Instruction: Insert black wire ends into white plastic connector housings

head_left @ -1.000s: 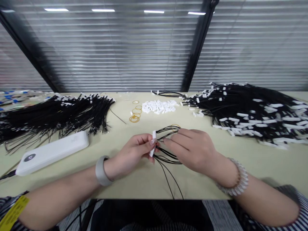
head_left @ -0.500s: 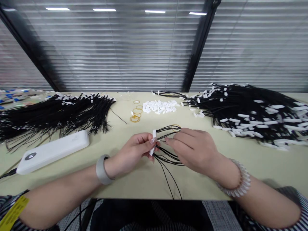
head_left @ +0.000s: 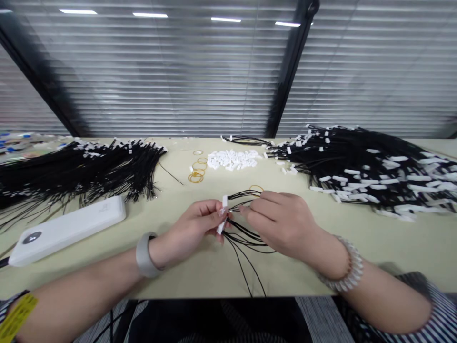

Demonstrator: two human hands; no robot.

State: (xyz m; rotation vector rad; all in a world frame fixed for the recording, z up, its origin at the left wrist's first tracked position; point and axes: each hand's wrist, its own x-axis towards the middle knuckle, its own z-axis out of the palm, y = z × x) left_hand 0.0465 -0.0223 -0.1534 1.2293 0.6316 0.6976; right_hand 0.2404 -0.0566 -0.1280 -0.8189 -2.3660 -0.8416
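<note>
My left hand [head_left: 200,221] pinches a long white connector housing [head_left: 224,202] between thumb and fingers. Several black wires [head_left: 246,229] run out of the housing's right side toward my other hand, and two trail down to the table's front edge. Close to the housing, my right hand [head_left: 280,216] is closed with thumb and forefinger on a thin black wire [head_left: 236,208], its metal tip at the housing's face. Whether that tip is inside a slot is too small to tell. Behind my right fingers shows part of a yellow rubber band [head_left: 256,187].
White connector housings [head_left: 233,159] lie heaped at the back middle beside yellow rubber bands [head_left: 195,177]. Black wires [head_left: 117,166] are piled left, behind a white power bank [head_left: 71,231]. A big pile of wires with white connectors [head_left: 360,162] covers the right. Blinds [head_left: 171,85] stand behind the table.
The whole view has shifted slightly, so things sit a little further left. Both hands keep their grips, with the wire tip still close at the housing.
</note>
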